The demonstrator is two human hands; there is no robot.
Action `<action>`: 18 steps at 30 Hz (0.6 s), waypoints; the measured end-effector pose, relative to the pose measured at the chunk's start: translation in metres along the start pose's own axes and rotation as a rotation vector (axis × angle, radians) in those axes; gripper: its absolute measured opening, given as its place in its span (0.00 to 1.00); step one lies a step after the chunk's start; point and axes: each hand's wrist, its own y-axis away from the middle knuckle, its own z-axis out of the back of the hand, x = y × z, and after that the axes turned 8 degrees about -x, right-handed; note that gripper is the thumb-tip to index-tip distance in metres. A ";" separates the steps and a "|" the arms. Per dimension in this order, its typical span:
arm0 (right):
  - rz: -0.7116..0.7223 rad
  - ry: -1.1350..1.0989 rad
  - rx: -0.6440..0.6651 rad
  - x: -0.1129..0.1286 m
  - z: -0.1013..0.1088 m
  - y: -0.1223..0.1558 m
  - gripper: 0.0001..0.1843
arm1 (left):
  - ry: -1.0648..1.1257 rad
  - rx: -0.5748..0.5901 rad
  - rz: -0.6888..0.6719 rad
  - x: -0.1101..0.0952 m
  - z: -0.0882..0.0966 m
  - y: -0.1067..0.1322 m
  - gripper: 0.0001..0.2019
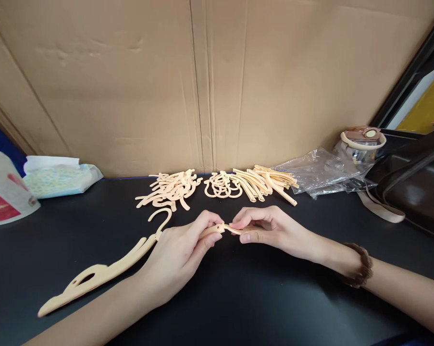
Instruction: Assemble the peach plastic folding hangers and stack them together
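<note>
You've got a beige hanger piece (217, 229) pinched in your left hand (180, 250), its end right up against a curved strip (234, 231) in your right hand (270, 228), loose hooks (222, 185) piled behind, by the cardboard (220, 81).

A beige strip (211, 230) with a dark end hole meets a slimmer beige piece (234, 231), seemingly touching, above the surface (245, 307).

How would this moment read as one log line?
left hand: pinching beige piece; right hand: pinching thin curved piece; contact: pieces meet between hands; table: hooked hanger at left, loose parts behind
</note>
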 end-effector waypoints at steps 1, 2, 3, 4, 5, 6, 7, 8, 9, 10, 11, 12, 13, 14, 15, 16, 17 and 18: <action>0.004 0.006 0.004 0.000 0.000 0.000 0.05 | 0.008 0.014 0.016 0.000 0.000 0.000 0.07; 0.009 0.011 0.006 0.000 0.000 0.000 0.05 | 0.015 0.025 0.031 -0.001 0.000 0.000 0.07; 0.013 0.015 0.007 0.000 0.001 0.001 0.05 | 0.020 0.035 0.048 -0.001 0.000 0.000 0.08; 0.017 0.024 0.010 0.000 0.001 0.001 0.05 | 0.024 0.045 0.062 -0.001 0.000 0.000 0.09; 0.020 0.046 0.018 0.000 0.001 0.001 0.04 | 0.026 0.060 0.070 -0.002 0.001 0.000 0.09; 0.025 0.076 0.029 0.001 0.000 0.002 0.04 | 0.026 0.081 0.070 -0.002 0.001 0.000 0.10; 0.031 0.110 0.041 0.001 0.000 0.002 0.04 | 0.024 0.104 0.065 -0.002 0.001 0.000 0.10; 0.040 0.144 0.052 0.002 0.000 0.002 0.04 | 0.019 0.122 0.054 -0.001 0.002 0.000 0.10; 0.050 0.176 0.061 0.003 0.000 0.003 0.05 | 0.014 0.134 0.041 -0.001 0.002 0.000 0.10; 0.064 0.205 0.066 0.004 0.000 0.004 0.05 | 0.012 0.140 0.026 -0.001 0.003 0.000 0.11; 0.084 0.235 0.067 0.005 0.000 0.005 0.05 | 0.016 0.141 0.015 -0.001 0.003 -0.001 0.11; 0.114 0.276 0.066 0.007 0.000 0.006 0.06 | 0.029 0.137 0.007 0.000 0.004 -0.001 0.11; 0.155 0.340 0.067 0.008 0.000 0.007 0.06 | 0.046 0.133 0.004 0.000 0.004 -0.001 0.11; 0.206 0.420 0.072 0.010 0.000 0.008 0.05 | 0.066 0.134 0.003 0.000 0.004 -0.002 0.11; 0.264 0.510 0.079 0.012 0.000 0.009 0.05 | 0.086 0.140 0.005 0.000 0.004 -0.003 0.11; 0.319 0.599 0.089 0.013 0.000 0.009 0.05 | 0.103 0.147 0.009 0.000 0.004 -0.003 0.10; 0.366 0.681 0.101 0.015 0.000 0.010 0.05 | 0.116 0.156 0.016 0.000 0.004 -0.004 0.10; 0.405 0.749 0.112 0.015 0.000 0.010 0.05 | 0.126 0.164 0.025 0.000 0.004 -0.004 0.10</action>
